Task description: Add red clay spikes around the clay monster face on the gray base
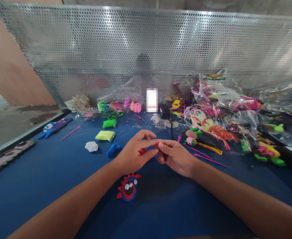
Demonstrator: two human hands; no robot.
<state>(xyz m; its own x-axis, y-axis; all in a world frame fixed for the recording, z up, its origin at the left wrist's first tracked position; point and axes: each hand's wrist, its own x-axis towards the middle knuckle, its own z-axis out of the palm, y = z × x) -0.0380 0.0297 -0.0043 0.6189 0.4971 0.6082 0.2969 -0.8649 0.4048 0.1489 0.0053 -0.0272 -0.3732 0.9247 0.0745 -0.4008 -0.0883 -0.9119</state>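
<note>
Above the blue table [165,202], my left hand [137,151] and my right hand [177,156] meet at the fingertips. Red clay [141,151] shows against the palm of my left hand, and a small red bit [157,145] is pinched between the fingertips of both hands. Below my left wrist lies a flat clay face [129,188] in blue and red, with white eyes and red spikes. A blue clay lump [114,150] rests just left of my left hand, with a white lump [91,146] farther left.
Yellow [105,135] and green [109,123] clay packets stand behind. Pink tools [210,159], a yellow cutter [209,148] and bagged clay figures [213,127] crowd the right. Spiky clay pieces [11,154] line the left edge. A perforated metal panel [86,43] rises at the back.
</note>
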